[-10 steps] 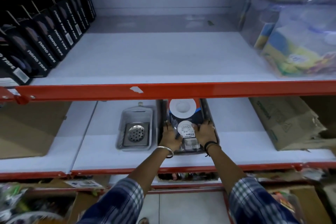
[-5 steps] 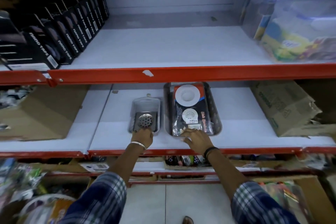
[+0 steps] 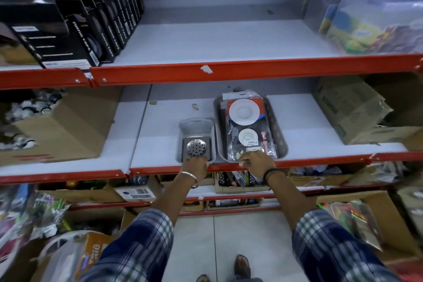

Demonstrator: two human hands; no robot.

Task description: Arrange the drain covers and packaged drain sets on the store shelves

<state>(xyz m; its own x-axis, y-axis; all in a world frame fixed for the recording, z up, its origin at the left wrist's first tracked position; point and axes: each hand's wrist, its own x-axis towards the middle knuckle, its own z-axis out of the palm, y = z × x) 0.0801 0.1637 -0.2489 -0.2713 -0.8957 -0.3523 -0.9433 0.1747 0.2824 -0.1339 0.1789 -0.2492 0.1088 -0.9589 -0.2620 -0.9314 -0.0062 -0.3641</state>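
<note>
one shiny drain cover (image 3: 196,147) sits in a small clear tray (image 3: 196,126) on the middle shelf (image 3: 320,119), close to the red front edge (image 3: 297,162). just beside it on the right, one bigger dark tray (image 3: 282,142) holds a packaged drain set (image 3: 246,128) with two white round parts showing through the wrapper. there may be more packs under the top one, but i cannot tell. the two trays lie side by side and near the front, likely so shoppers can see and reach them. the left hand (image 3: 196,165) rests at the near end of the small tray, its fingers curled on the tray rim, maybe to slide it straight. the right hand (image 3: 257,162) is at the near end of the big tray with its fingers bent down over the edge of the pack; how tight that grip is i cannot tell. further out, one torn cardboard box (image 3: 350,110) stands on the right of the same shelf and another brown box (image 3: 59,130) on the left. on the shelf above, a row of black tape packs (image 3: 100,27) stands at the left and colourful bags (image 3: 375,18) at the right, with bare space between.
</note>
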